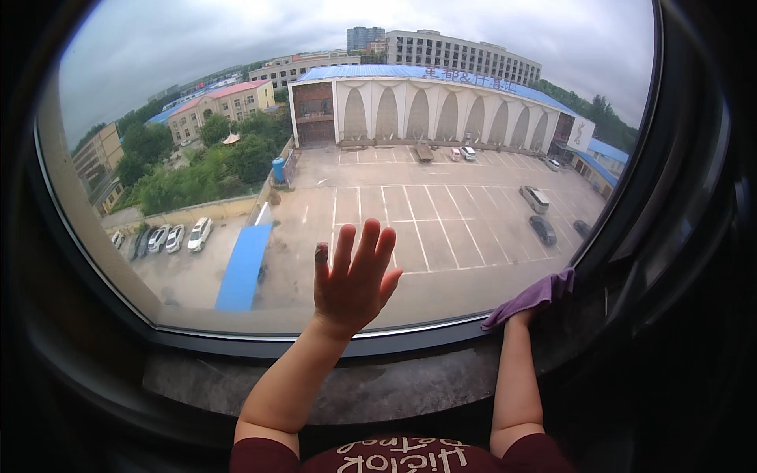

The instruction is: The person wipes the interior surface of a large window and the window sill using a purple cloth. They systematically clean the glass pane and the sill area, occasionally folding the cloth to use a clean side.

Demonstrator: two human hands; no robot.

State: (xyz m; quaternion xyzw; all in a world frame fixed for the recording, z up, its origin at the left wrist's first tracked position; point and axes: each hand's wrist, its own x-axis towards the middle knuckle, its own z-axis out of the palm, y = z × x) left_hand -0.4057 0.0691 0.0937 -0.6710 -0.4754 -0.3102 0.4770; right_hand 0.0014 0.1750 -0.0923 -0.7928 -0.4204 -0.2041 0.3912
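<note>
My left hand [353,284] is raised flat in front of the window pane [432,290], fingers apart and nothing in it. Its palm faces the glass and seems to rest on it. Something like a dark wrap covers the tip of the little finger. At the lower right corner of the window, my right hand [525,313] has a purple cloth [541,292] over its fingers. The cloth lies against the glass and the dark window frame [414,347]. Most of the right hand's fingers are hidden under it.
A dark stone windowsill [414,384] runs below the frame, between my body and the glass. Dark frame parts [639,278] curve up on the right. Outside, far below, lie a parking lot [366,171] with cars, a blue roof [243,269] and a white arched building [432,112].
</note>
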